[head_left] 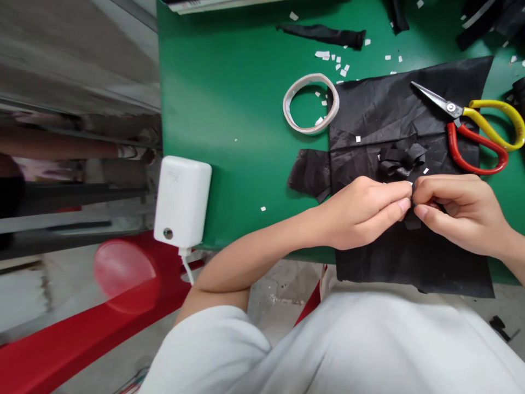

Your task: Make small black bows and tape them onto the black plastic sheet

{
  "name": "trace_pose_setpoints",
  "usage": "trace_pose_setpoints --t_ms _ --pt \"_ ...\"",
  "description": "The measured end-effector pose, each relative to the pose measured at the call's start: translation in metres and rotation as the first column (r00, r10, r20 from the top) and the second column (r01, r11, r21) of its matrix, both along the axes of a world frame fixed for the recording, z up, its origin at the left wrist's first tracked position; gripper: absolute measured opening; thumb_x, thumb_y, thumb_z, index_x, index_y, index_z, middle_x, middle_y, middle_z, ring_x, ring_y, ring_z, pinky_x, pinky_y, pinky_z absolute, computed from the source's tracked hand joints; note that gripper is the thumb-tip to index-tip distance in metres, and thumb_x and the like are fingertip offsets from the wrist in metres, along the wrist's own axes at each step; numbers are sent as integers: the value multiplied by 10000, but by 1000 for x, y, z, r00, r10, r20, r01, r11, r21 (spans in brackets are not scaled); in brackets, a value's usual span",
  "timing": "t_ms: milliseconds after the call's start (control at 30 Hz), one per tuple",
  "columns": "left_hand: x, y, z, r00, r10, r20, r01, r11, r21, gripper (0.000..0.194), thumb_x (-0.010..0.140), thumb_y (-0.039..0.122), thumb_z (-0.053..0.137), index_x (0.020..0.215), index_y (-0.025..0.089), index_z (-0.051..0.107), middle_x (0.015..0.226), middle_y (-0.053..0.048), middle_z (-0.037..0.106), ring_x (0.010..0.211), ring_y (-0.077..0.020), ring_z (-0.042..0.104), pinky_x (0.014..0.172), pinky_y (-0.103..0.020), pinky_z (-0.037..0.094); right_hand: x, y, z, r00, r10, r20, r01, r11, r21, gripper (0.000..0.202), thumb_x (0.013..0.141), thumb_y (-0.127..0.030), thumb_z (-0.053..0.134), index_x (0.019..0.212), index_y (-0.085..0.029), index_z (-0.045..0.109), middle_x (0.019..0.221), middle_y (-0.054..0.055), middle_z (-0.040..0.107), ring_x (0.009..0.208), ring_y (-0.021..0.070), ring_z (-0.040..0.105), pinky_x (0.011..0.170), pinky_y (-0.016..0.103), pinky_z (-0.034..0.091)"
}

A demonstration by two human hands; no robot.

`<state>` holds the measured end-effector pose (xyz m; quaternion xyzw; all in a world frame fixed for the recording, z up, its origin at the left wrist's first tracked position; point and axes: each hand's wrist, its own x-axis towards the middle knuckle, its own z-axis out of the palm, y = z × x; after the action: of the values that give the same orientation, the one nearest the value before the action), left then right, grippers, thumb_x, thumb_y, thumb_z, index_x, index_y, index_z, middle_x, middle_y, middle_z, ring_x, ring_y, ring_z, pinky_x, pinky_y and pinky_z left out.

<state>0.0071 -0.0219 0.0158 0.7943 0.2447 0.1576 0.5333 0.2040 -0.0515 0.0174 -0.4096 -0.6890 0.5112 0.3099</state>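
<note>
My left hand [369, 210] and my right hand [459, 210] meet at the fingertips, both pinching a small black piece [412, 194] that their fingers mostly hide. Under them lies a large black sheet [369, 262] that hangs over the table's front edge. Just beyond my fingertips, several folded black loops [402, 158] rest on the sheet. Scissors [455, 112] with one yellow and one red handle lie partly open behind my right hand. A roll of whitish tape [289, 112] touches the sheet's left edge.
A white power bank [184, 200] with a cable sits at the left corner of the green table [229, 98]. Small white scraps [322, 54] are scattered about. A black strip [328, 34] lies at the back. A red chair [123, 301] stands at the lower left.
</note>
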Motion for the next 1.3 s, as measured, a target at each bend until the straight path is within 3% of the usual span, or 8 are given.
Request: trace_pose_setpoints --t_ms 267,433,600,800,967,1067,1133,1300 --pt "1 -2 -1 999 38 -4 -38 999 14 274 987 264 341 756 174 459 623 37 463 542 -70 437 538 -200 361 -1 -1 1 1000 -26 -3 26 1000 -5 165 779 -95 561 661 -206 531 563 -35 460 521 93 384 501 246 338" --pt "2 1 -1 998 43 37 -46 993 104 212 925 172 380 723 173 446 561 66 403 479 -52 369 496 -188 322 0 -1 1 998 -60 -4 60 998 -12 173 776 -94 573 655 -201 512 559 -35 446 527 93 392 511 248 341" --pt "0 2 5 985 172 -1 -170 972 163 200 904 169 410 714 175 472 553 70 441 463 -43 369 482 -179 320 3 -3 -1 993 -116 -1 116 992 -48 186 822 -151 574 656 -202 508 587 -19 453 552 105 400 510 264 335" --pt "-2 8 4 875 475 -90 -420 839 345 210 947 218 426 792 168 559 634 31 581 553 -69 508 574 -189 405 6 -4 -4 988 -154 5 154 985 -79 213 877 -272 568 676 -208 538 620 6 484 595 131 438 541 288 367" --pt "-4 13 -5 789 595 -151 -438 719 540 148 938 205 479 875 157 604 761 -10 639 727 -111 601 667 -215 438 7 -5 -5 987 -161 -3 160 983 -91 238 901 -330 560 695 -212 558 628 13 505 591 136 457 540 293 384" --pt "-4 11 -6 789 592 -164 -421 715 558 204 949 268 495 794 169 583 712 -8 603 704 -121 596 651 -234 440 7 -5 -5 986 -169 -18 166 982 -84 235 905 -332 565 702 -214 565 624 6 507 576 129 447 532 287 377" --pt "-3 8 -4 826 551 -118 -412 734 540 188 952 290 501 823 176 577 713 -8 605 708 -122 604 658 -240 453 7 -6 -6 982 -184 -33 180 979 -92 239 907 -340 573 704 -214 568 619 -1 496 566 122 435 521 280 368" --pt "0 1 -8 948 289 130 -316 824 470 101 949 231 520 996 177 592 912 -36 707 828 -95 650 748 -202 508 7 -7 -8 957 -252 -140 230 960 -157 199 908 -334 600 744 -221 593 631 -21 480 549 97 399 484 259 312"
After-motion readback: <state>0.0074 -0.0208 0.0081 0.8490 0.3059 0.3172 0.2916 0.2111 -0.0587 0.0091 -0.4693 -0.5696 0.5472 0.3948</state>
